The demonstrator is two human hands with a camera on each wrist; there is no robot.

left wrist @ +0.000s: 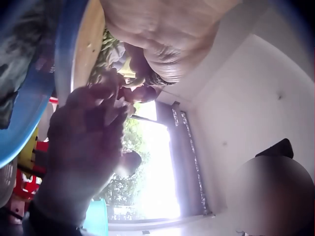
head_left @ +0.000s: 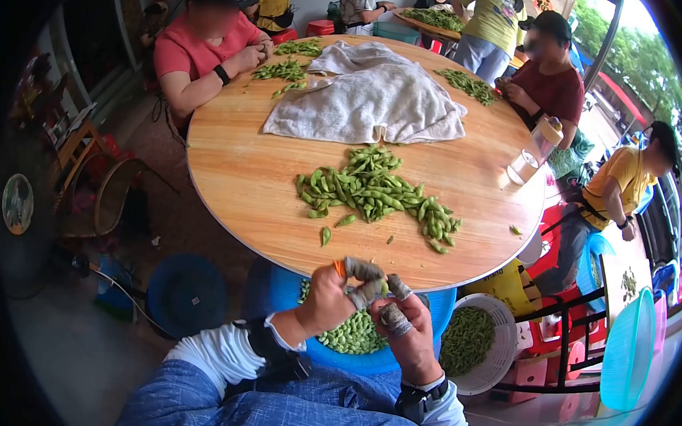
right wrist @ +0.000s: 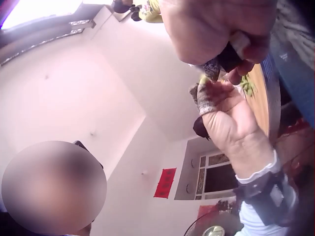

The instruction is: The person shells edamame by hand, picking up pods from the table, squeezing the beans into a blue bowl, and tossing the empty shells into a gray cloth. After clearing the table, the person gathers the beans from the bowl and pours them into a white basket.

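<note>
Grey wrapping covers fingers on the left hand and right hand, which meet at the near edge of a round wooden table. Both hands pinch one small green pod between them, above a blue basin of pale green beans. More pods lie in a pile on the table, before a white towel. At right, a yellow item carries dark capitals, too blurred to read surely. On the wall, a red sign bears dark marks, also illegible.
</note>
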